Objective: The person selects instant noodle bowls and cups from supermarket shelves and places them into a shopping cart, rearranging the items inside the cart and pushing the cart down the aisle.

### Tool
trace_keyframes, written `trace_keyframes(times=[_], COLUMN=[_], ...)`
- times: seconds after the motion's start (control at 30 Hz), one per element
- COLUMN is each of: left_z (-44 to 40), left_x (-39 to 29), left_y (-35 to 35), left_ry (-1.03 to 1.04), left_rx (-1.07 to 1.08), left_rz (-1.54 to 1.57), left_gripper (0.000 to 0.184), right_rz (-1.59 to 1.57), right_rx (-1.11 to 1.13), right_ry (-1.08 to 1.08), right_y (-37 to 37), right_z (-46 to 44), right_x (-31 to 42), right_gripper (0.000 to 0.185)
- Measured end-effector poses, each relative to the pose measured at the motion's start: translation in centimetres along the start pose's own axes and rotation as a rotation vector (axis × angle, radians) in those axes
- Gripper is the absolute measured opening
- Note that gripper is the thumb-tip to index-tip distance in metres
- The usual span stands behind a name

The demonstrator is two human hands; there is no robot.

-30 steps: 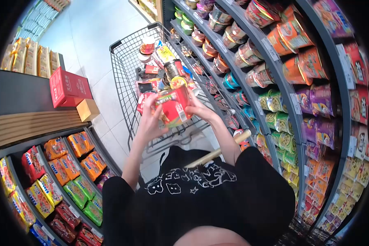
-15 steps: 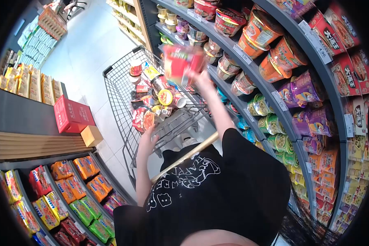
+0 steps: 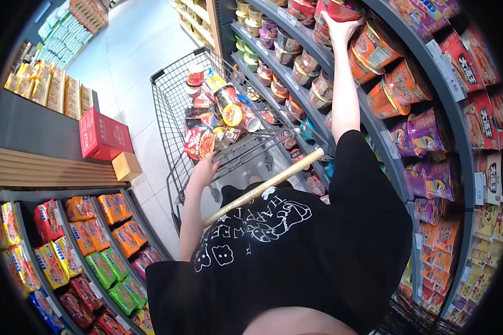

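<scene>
My right hand (image 3: 343,29) is closed around a red instant noodle tub (image 3: 341,10) on the upper right shelf, beside other noodle tubs. Its fingers reach across the tub's side. My left hand (image 3: 204,171) is at the near end of the wire shopping cart (image 3: 170,120), fingers extended and apart, just below a red noodle bowl (image 3: 198,142). Whether the fingertips touch the bowl or only the wire is unclear. Inside the cart lie several noodle cups and packs, among them a yellow-lidded cup (image 3: 232,115) and a white-bottomed cup (image 3: 252,124).
The cart's pale handle bar (image 3: 268,184) crosses in front of my body. Orange noodle tubs (image 3: 394,92) and purple packs (image 3: 427,134) line the right shelves. At left are a shelf of biscuit packs (image 3: 89,234), a red box (image 3: 103,134) and a small cardboard box (image 3: 127,166).
My right hand has moved up and right from above the cart to the shelf, with the red item. My left hand stays near the cart's near end. The view has shifted slightly.
</scene>
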State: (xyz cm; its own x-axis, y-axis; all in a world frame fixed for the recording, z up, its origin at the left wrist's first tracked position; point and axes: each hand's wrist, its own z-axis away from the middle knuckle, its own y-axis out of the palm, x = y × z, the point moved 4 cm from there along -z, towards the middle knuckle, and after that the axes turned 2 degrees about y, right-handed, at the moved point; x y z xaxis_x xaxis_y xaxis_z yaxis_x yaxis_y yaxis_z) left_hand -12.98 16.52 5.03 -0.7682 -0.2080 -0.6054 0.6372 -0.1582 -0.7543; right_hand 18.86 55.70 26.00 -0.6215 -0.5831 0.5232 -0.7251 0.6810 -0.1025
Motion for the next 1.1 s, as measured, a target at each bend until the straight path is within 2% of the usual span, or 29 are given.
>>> trace_keyframes(times=[0.07,0.2,0.23,0.3,0.33,0.37,0.43,0.47,0.5,0.57,0.6,0.7,0.73,0.77,0.83,0.87,0.97,1.03,1.1], left_z=[-0.2,-0.4,-0.3,-0.4,-0.4,-0.4,-0.4,-0.4,-0.4,-0.3,-0.4,-0.3,-0.2,-0.3,-0.5,-0.6,-0.7,-0.9,-0.7], left_x=[0.2,-0.2,-0.4,-0.3,-0.2,-0.1,0.0,0.0,-0.1,-0.5,-0.5,-0.8,-0.9,-0.9,0.0,0.2,0.2,0.6,0.3], left_y=[0.0,-0.3,-0.5,-0.5,-0.3,-0.3,-0.2,-0.2,-0.3,-0.6,-0.6,-0.9,-1.0,-0.9,-0.4,-0.2,-0.2,0.2,-0.1], left_ry=[-0.013,-0.017,-0.022,-0.037,-0.028,-0.02,-0.029,-0.033,-0.038,-0.061,-0.065,-0.08,-0.098,-0.115,-0.097,-0.087,-0.117,-0.134,-0.127], left_rx=[0.009,-0.005,-0.003,0.01,-0.006,-0.021,-0.022,-0.023,-0.025,-0.018,0.003,0.019,0.029,0.038,0.009,-0.004,0.023,0.032,-0.007], left_rz=[-0.001,-0.01,-0.031,-0.023,-0.028,-0.033,-0.034,-0.039,-0.043,-0.047,-0.06,-0.081,-0.089,-0.096,-0.086,-0.092,-0.104,-0.113,-0.124], left_gripper=[0.04,0.04,0.039,0.039,0.039,0.039,0.04,0.04,0.04,0.04,0.04,0.041,0.041,0.042,0.043,0.043,0.042,0.041,0.04], right_rz=[0.067,0.053,0.05,0.264,0.326,0.322,0.532,0.719,0.715,1.003,1.074,0.949,0.929,0.867,0.85,0.927,0.746,0.45,0.246], right_rx=[-0.001,0.046,0.053,-0.145,-0.057,-0.051,0.002,-0.159,-0.152,0.045,0.222,0.18,0.359,0.363,0.606,0.409,0.504,0.459,0.462], right_ry=[0.038,0.16,0.157,-0.017,-0.045,-0.049,-0.185,-0.25,-0.256,-0.158,-0.156,-0.314,-0.189,-0.212,-0.003,-0.196,-0.265,-0.307,-0.222], right_y=[0.1,0.2,0.2,-0.2,0.7,0.9,1.5,0.8,0.6,1.0,1.2,4.0,4.9,4.9,6.0,7.0,5.6,2.8,-0.1], right_z=[-0.5,-0.6,-0.6,-0.2,-1.0,-1.1,-1.9,-1.6,-2.0,-3.1,-3.0,-4.1,-5.1,-5.5,-7.4,-8.2,-8.1,-7.2,-6.6], right_x=[-1.6,-3.1,-1.2,4.1,1.1,1.8,4.1,6.9,8.5,10.4,10.6,6.7,5.8,5.8,3.7,1.0,1.5,2.7,3.0], right_gripper=[0.118,0.086,0.086,0.082,0.081,0.081,0.084,0.067,0.067,0.044,0.048,0.049,0.044,0.036,0.043,0.032,0.025,0.012,0.018])
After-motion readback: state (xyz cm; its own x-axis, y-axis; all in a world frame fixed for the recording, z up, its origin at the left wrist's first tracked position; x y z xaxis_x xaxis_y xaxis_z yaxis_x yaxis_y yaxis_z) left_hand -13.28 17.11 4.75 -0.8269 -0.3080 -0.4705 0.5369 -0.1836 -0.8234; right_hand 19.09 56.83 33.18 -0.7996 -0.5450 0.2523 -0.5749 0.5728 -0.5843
